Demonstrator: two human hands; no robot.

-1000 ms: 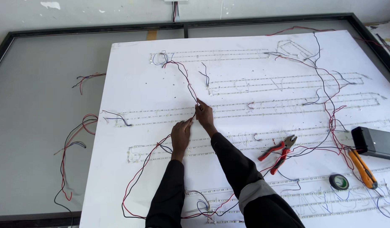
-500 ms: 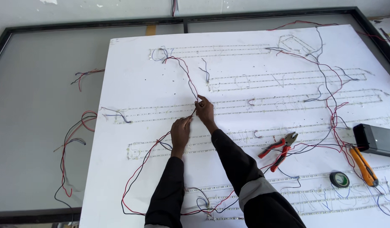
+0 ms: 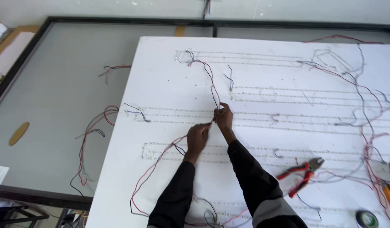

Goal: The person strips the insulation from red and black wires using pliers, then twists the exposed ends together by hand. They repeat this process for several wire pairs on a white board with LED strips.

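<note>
On a large white board [image 3: 169,84] run rows of small light strips [image 3: 262,90] linked by red and black wires. My left hand [image 3: 198,137] pinches the end of a red and black wire pair [image 3: 155,169] that loops down toward the board's near left edge. My right hand [image 3: 224,118] pinches the end of another wire pair [image 3: 207,76] that comes from the top strip. The two wire ends meet between my fingertips, just above the middle strip row.
Red-handled pliers [image 3: 302,172] lie on the board to my right. A roll of black tape [image 3: 366,218] sits at the near right. Loose wires [image 3: 93,131] trail onto the grey framed panel [image 3: 55,84] left of the board. More wires tangle at the right [image 3: 368,139].
My view has shifted left, so the board and tools sit further right in frame. Both hands stay together on the wire ends at the same spot.
</note>
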